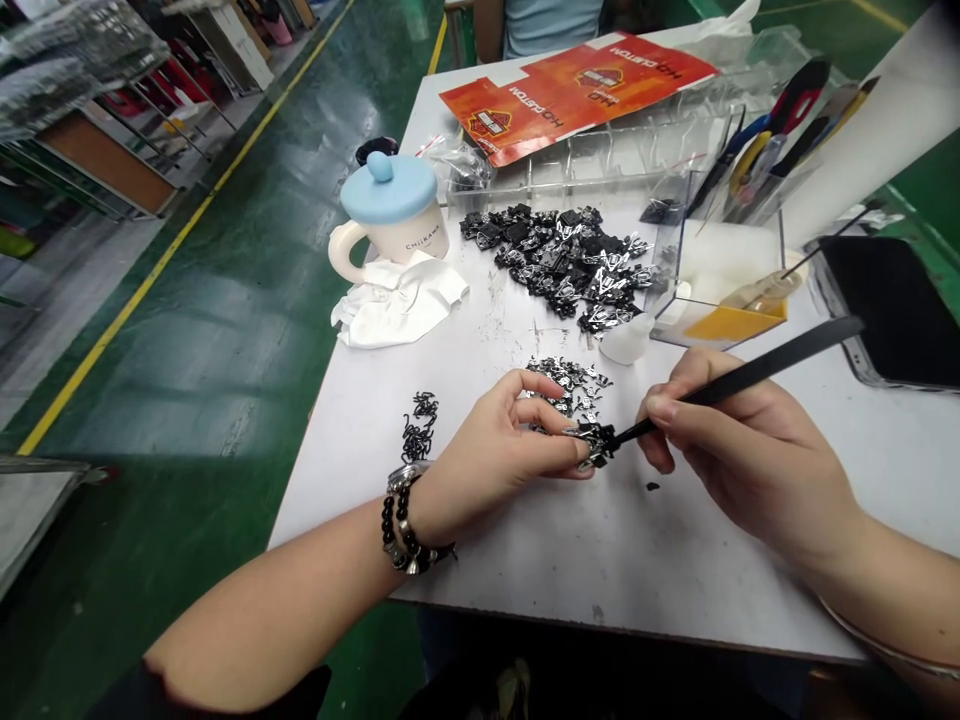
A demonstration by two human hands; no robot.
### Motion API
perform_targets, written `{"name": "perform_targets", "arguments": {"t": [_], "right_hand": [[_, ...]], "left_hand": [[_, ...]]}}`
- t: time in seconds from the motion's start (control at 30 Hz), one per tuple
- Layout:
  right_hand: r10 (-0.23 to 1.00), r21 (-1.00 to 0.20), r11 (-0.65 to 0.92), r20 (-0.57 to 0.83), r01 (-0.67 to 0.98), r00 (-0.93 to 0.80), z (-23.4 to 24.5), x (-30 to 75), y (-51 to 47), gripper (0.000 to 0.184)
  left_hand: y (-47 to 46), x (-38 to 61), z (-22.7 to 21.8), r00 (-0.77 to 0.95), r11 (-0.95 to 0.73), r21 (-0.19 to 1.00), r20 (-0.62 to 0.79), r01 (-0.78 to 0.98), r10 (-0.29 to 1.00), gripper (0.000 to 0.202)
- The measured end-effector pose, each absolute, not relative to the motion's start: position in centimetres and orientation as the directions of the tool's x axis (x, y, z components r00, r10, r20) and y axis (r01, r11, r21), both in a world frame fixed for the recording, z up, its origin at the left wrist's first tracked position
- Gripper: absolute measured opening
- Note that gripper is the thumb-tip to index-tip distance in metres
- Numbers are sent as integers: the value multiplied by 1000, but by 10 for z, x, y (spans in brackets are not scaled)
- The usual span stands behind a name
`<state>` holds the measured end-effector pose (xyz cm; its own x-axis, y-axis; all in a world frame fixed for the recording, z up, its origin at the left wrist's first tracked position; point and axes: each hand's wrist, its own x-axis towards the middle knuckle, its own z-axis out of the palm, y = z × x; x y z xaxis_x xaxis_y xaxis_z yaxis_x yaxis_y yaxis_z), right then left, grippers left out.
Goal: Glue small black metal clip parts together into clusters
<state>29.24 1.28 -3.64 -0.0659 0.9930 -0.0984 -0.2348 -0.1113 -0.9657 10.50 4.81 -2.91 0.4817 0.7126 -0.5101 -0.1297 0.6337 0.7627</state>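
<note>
My left hand [491,445] pinches a small black part with silver metal pieces [598,444] between thumb and fingers, just above the white tabletop. Black tweezers [772,365] are gripped in my right hand [757,460], and their tip meets the right side of that part. Whether the tip holds anything is too small to make out. Behind my left fingers lies a pile of tiny silver metal pieces [574,380], partly covered by the hand. Small black curved pieces [418,430] lie left of my left wrist. One tiny black piece [652,486] rests below the tweezers.
A heap of black-and-silver parts [559,260] spreads across the table's middle. At left stand a lidded mug [409,235] and crumpled tissue [401,300]. A clear tool holder [720,270] and a phone [892,310] occupy the right. Orange printed card [577,90] covers clear trays behind.
</note>
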Motion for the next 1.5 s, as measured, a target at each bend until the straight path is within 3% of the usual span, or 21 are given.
{"name": "perform_targets", "arguments": {"t": [0.27, 1.1, 1.5], "right_hand": [[990, -955, -139, -128, -264, -60, -37, 292, 14, 11], [993, -970, -116, -110, -213, -43, -35, 290, 16, 15], [982, -944, -191, -182, -271, -57, -33, 288, 19, 16]], "left_hand": [[48, 106, -32, 486, 602, 793, -492, -93, 722, 37], [51, 109, -31, 466, 694, 714, -585, -92, 664, 36], [53, 111, -30, 480, 736, 668, -613, -111, 628, 38]]}}
